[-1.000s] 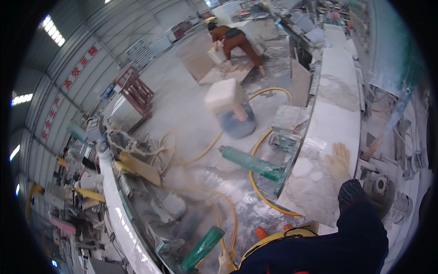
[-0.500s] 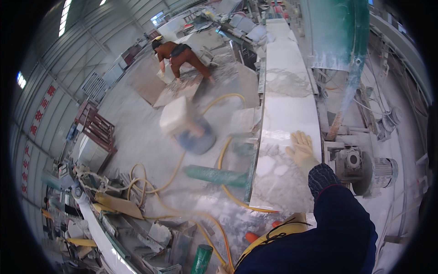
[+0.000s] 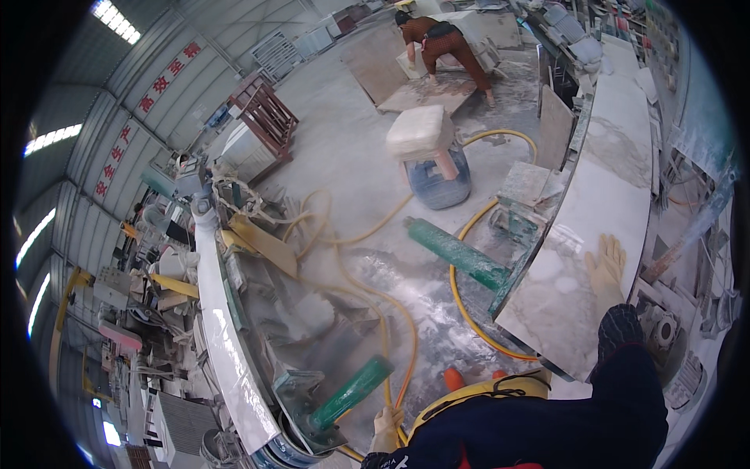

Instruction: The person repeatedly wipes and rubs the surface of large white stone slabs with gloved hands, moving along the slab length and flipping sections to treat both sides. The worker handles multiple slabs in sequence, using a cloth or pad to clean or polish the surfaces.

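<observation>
My right hand [image 3: 606, 270], in a pale rubber glove with a dark knitted cuff, lies flat with fingers spread. It rests on a long, wet white stone slab [image 3: 558, 289] with grey-brown veining and pale patches. Low in the view, my left hand [image 3: 385, 428], gloved too, hangs beside a yellow hose [image 3: 412, 344]. Its fingers look curled, and whatever may be inside them is hidden. A yellow apron [image 3: 469, 391] covers my front, with orange boot tips [image 3: 453, 380] below.
Green rollers [image 3: 457, 252] jut from the slab's stand. Another white slab [image 3: 223, 344] lies on a conveyor at left, with a green roller [image 3: 351, 391]. A padded stool on a blue drum [image 3: 437, 180] stands mid-floor. Farther off, a person [image 3: 445, 47] bends over a stone panel [image 3: 426, 95].
My view has swung left, so the scene sits farther right and the left conveyor shows more. My left hand has come into fuller view. The right hand stays flat on the slab.
</observation>
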Available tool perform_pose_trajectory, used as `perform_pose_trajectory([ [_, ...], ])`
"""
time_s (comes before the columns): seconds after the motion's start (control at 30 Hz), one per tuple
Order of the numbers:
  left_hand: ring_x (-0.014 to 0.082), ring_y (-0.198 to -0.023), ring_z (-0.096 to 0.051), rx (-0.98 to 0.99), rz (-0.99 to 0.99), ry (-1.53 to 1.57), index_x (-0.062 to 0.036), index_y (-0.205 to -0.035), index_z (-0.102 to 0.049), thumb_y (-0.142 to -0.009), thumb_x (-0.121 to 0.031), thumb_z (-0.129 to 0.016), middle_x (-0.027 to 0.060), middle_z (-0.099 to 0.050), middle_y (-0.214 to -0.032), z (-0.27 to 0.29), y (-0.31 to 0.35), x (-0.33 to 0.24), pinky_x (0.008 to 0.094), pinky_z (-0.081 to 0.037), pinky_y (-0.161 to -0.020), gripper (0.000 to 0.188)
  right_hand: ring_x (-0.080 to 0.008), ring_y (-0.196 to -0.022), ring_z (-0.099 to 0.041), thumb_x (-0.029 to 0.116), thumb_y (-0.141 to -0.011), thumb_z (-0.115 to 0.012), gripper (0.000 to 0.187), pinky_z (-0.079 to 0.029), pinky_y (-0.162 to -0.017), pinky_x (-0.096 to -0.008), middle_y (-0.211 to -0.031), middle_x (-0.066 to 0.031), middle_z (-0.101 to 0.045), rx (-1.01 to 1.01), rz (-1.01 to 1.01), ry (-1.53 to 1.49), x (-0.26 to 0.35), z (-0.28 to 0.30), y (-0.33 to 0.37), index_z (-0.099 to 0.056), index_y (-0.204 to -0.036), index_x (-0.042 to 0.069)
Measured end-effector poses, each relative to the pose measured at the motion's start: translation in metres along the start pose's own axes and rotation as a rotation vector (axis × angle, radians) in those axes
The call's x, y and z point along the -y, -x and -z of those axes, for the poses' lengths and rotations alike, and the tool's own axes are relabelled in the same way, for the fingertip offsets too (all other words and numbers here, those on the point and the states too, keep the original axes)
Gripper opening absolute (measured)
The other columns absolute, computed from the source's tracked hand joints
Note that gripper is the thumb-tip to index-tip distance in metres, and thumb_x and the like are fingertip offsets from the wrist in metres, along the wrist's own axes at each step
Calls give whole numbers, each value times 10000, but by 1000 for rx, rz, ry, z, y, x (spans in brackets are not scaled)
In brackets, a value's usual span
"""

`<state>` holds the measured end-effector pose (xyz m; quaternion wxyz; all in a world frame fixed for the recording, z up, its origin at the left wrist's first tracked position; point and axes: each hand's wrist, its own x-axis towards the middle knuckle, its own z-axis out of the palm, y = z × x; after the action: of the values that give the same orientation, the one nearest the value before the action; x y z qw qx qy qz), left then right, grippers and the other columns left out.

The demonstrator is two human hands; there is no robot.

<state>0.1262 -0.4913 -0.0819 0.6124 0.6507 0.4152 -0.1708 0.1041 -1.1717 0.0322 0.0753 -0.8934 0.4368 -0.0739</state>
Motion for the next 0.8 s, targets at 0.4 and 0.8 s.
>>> perform_pose_trajectory([
  [0.4,286,-824,-742,-31,8,13,1,-1191,-600,-990,-231,-556,174,-733,-1020,6,8,8,342,-613,-674,310,-322,-1505,-290,293,-1008,-475,539,-150,-1259,-460,-1577,-179,-410,-140,21,-34,-20,-27,-15,-455,-1510,96],
  [0.8,293,-930,-732,-19,17,-10,-8,-1250,-580,-987,-234,-559,179,-723,-1110,4,12,-2,353,-603,-756,348,-368,-1098,-599,152,-930,-519,470,-435,-1029,-471,-1179,-202,-667,-363,205,-56,-26,-26,-27,-565,-1379,18],
])
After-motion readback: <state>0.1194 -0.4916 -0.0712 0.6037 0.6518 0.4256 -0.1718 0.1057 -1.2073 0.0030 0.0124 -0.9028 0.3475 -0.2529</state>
